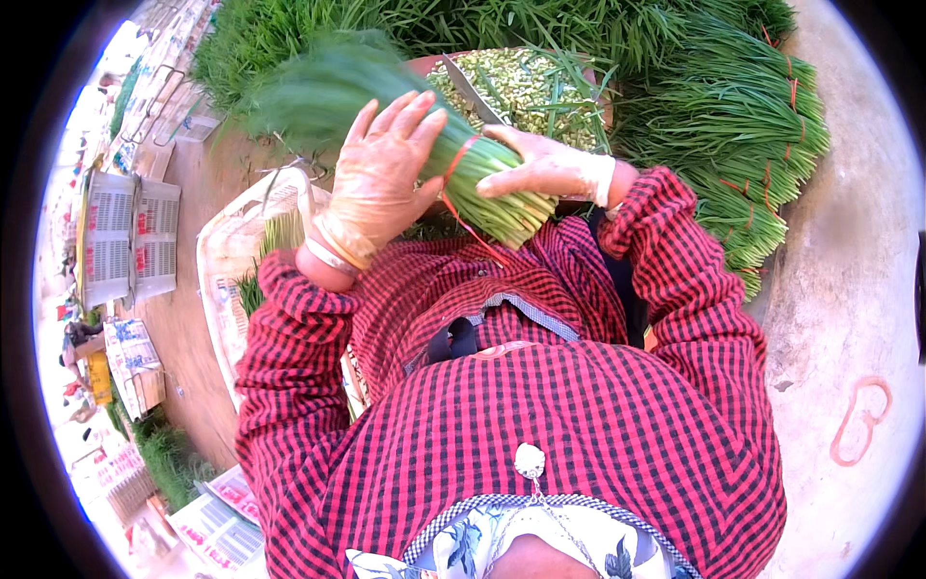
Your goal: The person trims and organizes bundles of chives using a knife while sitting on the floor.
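A bundle of garlic chives (482, 193) hangs slantwise before my chest, its pale cut stems toward me and its leaf tops blurred at far left. A red tie (455, 166) crosses the stems, a strand trailing below. My left hand (386, 164), in a thin pale glove, lies along the bundle's left side, fingers stretched out and a little apart, thumb near the tie. From the right my right hand (545, 166), also gloved, grips the stem end with its thumb on top. A knife blade (469, 92) rises beyond the right hand; its handle is hidden, so whether that hand holds it I cannot tell.
Chopped stem bits (540, 82) fill a container straight ahead. Tied chive bundles (723, 125) are stacked at far right, with loose greens (463, 21) along the back. A white basket (214, 251) stands at my left, and plastic crates (130, 236) stand farther left.
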Demonstrator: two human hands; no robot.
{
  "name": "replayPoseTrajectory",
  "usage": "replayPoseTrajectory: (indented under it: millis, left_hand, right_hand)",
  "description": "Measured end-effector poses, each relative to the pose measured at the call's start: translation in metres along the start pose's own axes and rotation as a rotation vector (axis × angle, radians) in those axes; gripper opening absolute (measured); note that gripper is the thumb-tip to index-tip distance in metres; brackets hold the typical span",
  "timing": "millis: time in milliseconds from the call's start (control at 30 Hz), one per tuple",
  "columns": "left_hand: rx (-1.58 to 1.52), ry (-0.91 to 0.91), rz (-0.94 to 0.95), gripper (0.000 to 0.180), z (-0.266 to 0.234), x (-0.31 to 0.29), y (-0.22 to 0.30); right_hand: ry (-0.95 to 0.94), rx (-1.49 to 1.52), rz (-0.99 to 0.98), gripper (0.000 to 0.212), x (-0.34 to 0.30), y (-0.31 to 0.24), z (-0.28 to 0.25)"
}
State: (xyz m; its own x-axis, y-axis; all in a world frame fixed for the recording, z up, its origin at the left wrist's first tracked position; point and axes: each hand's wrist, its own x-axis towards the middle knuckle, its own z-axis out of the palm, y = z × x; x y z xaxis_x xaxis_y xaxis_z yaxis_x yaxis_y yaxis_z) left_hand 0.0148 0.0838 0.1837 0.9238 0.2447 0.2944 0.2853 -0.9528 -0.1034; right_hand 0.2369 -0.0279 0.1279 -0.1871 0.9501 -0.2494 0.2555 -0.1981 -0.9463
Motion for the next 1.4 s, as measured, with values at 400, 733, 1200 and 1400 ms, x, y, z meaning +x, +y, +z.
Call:
replayPoseTrajectory:
  millis: [400,733,1200,1400]
  left_hand:
    - [-2.643,0.254,-1.030,0.112,0.131,-0.052,0.036]
    - [-2.462,0.651,-0.826,0.084,0.137,-0.054,-0.028]
    - [-2.053,1.027,-1.049,0.067,0.089,-0.073,-0.041]
    - [-2.118,1.040,-0.994,0.064,0.074,-0.052,-0.025]
  right_hand:
    - [-0.155,0.845,0.146,0.055,-0.017,0.026,0.042]
    - [0.419,-0.393,-0.651,0.026,-0.054,-0.033,0.054]
    - [0.786,-0.895,-0.429,0.017,-0.058,-0.006,0.020]
    - [0.448,-0.735,-0.551,0.008,-0.048,-0.067,0.093]
